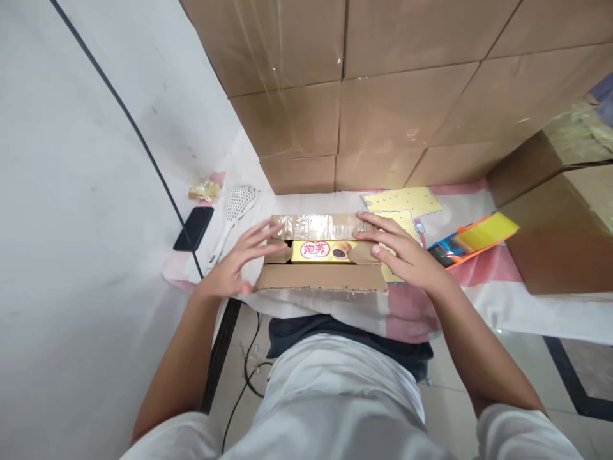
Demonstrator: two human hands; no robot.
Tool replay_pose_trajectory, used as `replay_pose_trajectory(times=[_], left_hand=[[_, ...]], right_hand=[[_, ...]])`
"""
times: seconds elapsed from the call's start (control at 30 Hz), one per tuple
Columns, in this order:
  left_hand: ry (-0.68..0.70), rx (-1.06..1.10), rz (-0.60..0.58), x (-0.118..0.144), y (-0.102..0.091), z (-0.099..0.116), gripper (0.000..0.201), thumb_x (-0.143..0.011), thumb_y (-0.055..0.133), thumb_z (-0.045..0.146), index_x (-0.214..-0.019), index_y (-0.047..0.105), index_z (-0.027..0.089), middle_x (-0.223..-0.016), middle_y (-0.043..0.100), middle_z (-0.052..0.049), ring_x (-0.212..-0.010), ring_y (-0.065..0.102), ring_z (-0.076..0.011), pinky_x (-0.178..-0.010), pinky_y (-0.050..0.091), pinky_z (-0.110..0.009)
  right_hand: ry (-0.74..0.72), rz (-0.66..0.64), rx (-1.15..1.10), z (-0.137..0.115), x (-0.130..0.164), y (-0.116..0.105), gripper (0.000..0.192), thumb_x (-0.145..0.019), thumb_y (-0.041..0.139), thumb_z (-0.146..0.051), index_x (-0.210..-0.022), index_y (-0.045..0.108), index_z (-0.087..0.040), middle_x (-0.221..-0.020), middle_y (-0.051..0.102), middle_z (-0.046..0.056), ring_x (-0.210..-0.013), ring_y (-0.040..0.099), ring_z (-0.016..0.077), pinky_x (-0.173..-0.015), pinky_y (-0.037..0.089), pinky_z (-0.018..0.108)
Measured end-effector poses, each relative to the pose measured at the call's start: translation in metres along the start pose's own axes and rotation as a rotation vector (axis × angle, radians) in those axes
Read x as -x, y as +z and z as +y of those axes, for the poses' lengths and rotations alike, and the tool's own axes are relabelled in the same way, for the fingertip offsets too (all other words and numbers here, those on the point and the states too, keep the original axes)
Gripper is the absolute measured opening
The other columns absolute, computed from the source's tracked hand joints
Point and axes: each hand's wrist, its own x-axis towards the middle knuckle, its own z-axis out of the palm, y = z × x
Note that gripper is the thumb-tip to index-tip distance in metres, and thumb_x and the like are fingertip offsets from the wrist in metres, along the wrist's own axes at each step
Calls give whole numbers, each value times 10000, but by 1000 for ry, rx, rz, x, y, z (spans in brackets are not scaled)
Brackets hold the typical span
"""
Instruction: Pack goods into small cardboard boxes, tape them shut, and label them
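The left hand (235, 265) and right hand (400, 246) lie flat, fingers spread, grasping nothing, pressing the cardboard carton's (320, 276) taped flap (318, 225) down over the yellow snack box (322, 250), at the surface's (479, 268) six o'clock edge.

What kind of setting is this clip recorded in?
Probably a small packing or stockroom corner. Taped cardboard cartons are stacked against the wall behind a cloth-covered table, and both hands rest on an open carton holding a yellow snack box.
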Motion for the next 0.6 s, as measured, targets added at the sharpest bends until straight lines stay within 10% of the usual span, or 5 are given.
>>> replay_pose_trajectory(times=[0.13, 0.3, 0.4, 0.47, 0.6], left_hand=[[86, -120, 7, 13, 14, 19, 664, -875, 701, 650, -1415, 642, 268, -1349, 720, -124, -1315, 645, -331, -1298, 235, -605], [-192, -370, 611, -9, 41, 20, 357, -944, 678, 331, -1287, 685, 235, -1240, 737, -98, -1172, 692, -253, -1051, 539, -445], [-169, -538, 510, -27, 50, 26, 269, -1008, 567, 254, -1228, 722, 274, -1350, 703, -84, -1315, 615, -259, -1162, 423, -491], [-126, -586, 332, -33, 57, 36, 319, -1042, 503, 266, -1291, 699, 304, -1352, 718, -56, -1338, 611, -259, -1234, 320, -537], [-168, -663, 138, -32, 75, 55, 659, -952, 632, 564, -1542, 513, 297, -1608, 503, -119, -1539, 381, -414, -1263, 167, -684]], right_hand=[[2, 67, -52, 2, 1, 9, 352, -1066, 480, -385, -1376, 647, -398, -1642, 451, -5, -1509, 410, 320, -1237, 345, 622], [1, 183, -202, -1, 6, 24, 411, -1056, 495, -395, -1463, 545, -416, -1678, 376, 13, -1559, 351, 301, -1256, 346, 587], [77, 306, -284, -8, 16, 29, 536, -1027, 542, -410, -1548, 415, -434, -1693, 344, 29, -1562, 350, 315, -1184, 448, 587], [144, 527, -209, -9, 29, 25, 483, -1000, 574, -409, -1477, 498, -408, -1588, 481, 57, -1481, 465, 333, -1120, 501, 595], [256, 1408, 101, 20, 68, -7, 217, -882, 691, -349, -1090, 634, -366, -1191, 642, 74, -1209, 640, 331, -1094, 497, 607]])
